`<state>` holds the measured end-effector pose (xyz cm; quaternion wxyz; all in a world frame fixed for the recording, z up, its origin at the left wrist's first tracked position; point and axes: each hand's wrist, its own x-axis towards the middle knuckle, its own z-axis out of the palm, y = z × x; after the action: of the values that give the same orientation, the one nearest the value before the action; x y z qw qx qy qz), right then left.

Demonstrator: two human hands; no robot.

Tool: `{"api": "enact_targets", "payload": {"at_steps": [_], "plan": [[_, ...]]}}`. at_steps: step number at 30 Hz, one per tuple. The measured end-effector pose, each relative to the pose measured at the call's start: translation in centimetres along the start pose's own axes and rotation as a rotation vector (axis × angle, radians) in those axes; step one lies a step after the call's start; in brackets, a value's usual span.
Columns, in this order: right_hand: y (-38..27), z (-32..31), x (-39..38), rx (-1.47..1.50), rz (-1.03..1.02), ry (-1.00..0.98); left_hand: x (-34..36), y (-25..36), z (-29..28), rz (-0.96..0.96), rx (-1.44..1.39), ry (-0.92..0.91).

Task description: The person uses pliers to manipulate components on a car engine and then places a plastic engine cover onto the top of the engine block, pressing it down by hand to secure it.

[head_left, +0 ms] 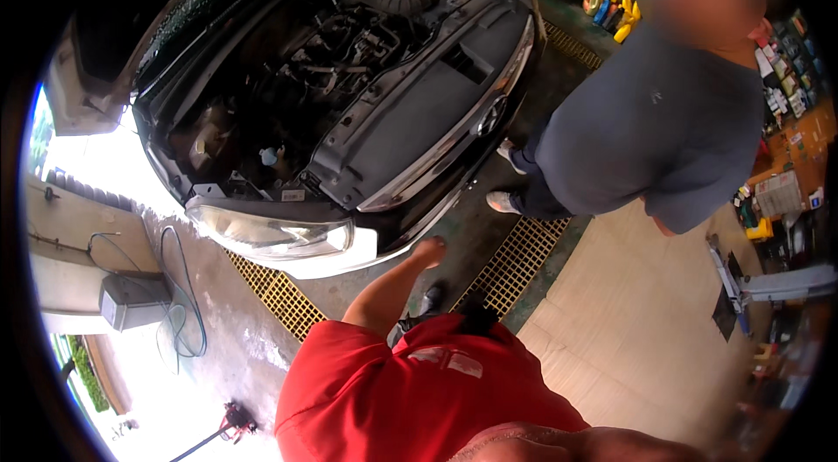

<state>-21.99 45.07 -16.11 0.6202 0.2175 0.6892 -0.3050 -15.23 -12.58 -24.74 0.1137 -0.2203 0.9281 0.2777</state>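
My left hand (429, 252) is out in front of my red shirt, beside the car's front bumper and a little apart from it. Its fingers are small and blurred, so I cannot make out whether they are closed or hold anything. My right hand is not in view. Ahead stands a car with its hood up and its engine (349, 56) exposed. The headlight (271, 233) is the part of the car nearest to me, with the black radiator cover (410, 104) and the chrome-edged grille beyond. A light-blue cap (271, 156) shows in the engine bay.
A person in a grey shirt (646, 126) stands at the right by the car's front. Yellow floor gratings (524, 257) cross the floor. At left are a grey box (135, 300) and a looped hose (202, 322); a red floor jack (237, 418) lies lower left. Bottles line the far shelves.
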Motion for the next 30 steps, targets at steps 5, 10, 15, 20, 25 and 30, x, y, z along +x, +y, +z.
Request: {"api": "enact_targets", "payload": {"at_steps": [5,10,15,20,25,30], "plan": [[0.1,2.3,-1.1,0.035,0.011,0.009,-2.8,4.1,-1.8,-0.131,-0.387,-0.126],[-0.3,4.8,-1.8,0.002,0.012,-0.022,-8.7,-4.3,6.8,0.206,0.244,-0.761],[1.1,5.7,-2.1,-0.002,0.009,-0.006,-15.4,-12.8,8.9,0.029,0.36,-0.843],[3.4,6.5,-1.3,-0.09,0.014,-0.025,-18.7,-15.1,4.3,-0.2,0.207,-0.613],[3.7,3.9,-1.0,0.084,-0.058,-0.13,-18.2,-14.6,4.6,-0.505,-0.138,-0.321],[-1.3,5.3,-5.2,0.071,-0.057,-0.033,-15.9,-11.0,8.0,-0.315,-0.061,-0.422]]}}
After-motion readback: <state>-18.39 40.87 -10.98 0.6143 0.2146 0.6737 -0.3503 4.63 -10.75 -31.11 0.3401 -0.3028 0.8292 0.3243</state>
